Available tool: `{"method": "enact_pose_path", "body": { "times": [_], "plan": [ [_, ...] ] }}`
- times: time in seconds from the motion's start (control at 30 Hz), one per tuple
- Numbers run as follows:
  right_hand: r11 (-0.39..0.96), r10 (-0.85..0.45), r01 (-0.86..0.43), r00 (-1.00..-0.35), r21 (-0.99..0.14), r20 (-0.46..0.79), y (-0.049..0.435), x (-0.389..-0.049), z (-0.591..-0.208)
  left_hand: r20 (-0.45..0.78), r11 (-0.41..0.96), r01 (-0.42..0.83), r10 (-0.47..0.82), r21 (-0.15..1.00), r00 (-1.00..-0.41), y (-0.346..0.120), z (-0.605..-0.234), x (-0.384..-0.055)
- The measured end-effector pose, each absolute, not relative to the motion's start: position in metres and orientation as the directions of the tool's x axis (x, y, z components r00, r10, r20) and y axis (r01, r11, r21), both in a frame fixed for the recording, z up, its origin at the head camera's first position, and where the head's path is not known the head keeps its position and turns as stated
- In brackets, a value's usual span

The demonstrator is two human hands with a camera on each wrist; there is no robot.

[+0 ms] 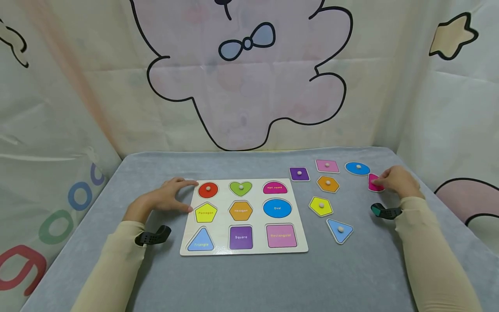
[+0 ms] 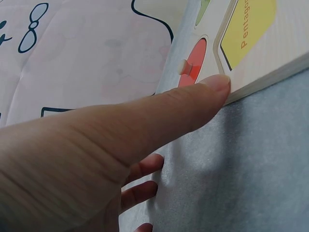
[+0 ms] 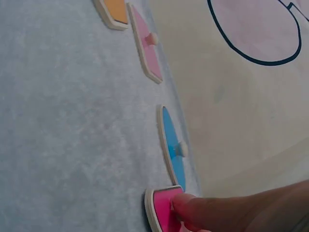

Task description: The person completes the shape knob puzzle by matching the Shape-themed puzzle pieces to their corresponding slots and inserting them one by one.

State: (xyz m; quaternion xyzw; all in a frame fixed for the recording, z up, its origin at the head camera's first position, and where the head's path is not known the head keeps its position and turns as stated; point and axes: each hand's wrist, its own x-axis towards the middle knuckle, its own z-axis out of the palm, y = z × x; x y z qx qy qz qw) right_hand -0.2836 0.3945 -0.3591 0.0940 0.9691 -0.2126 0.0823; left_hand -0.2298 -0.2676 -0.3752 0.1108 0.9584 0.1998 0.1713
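At the right of the table my right hand [image 1: 401, 180] pinches the magenta half-round puzzle piece [image 3: 163, 209] with thumb and fingers, low over the cloth. Its knob is hidden by the fingers. The blue oval piece [image 3: 171, 140] lies right beside it, knob up. My left hand [image 1: 168, 196] is at the left edge of the white shape board [image 1: 257, 212], its fingers extended and the thumb tip [image 2: 218, 83] against the board's side. A red circle piece [image 1: 208, 190] and a green heart piece [image 1: 240, 188] sit in the board's top row; the other printed shapes show no knobs.
Between board and right hand lie a purple square [image 1: 299, 174], a pink rectangle [image 1: 327, 166], an orange hexagon [image 1: 328, 184], a yellow pentagon [image 1: 321, 206] and a blue triangle [image 1: 340, 231]. A printed curtain [image 1: 245, 86] hangs behind the grey-clothed table [image 1: 249, 284].
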Motion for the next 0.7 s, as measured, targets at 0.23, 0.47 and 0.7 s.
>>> {"method": "enact_pose_path", "body": {
  "times": [0.23,0.47,0.7],
  "plan": [
    [0.884,0.149,0.193,-0.980,-0.426,-0.134,0.384,-0.280,-0.345,-0.285,0.898,0.149,0.283,0.413,-0.916,-0.267,-0.374,-0.229],
    [0.869,0.046,0.094,-0.993,-0.485,-0.110,0.370,-0.282,-0.338,-0.289,0.899,0.141,0.277,0.414,-0.917,-0.266,-0.373,-0.228],
    [0.862,-0.004,0.033,-0.997,-0.505,-0.071,0.352,-0.284,-0.331,-0.279,0.899,0.149,0.280,0.411,-0.919,-0.266,-0.373,-0.228]
  ]
}}
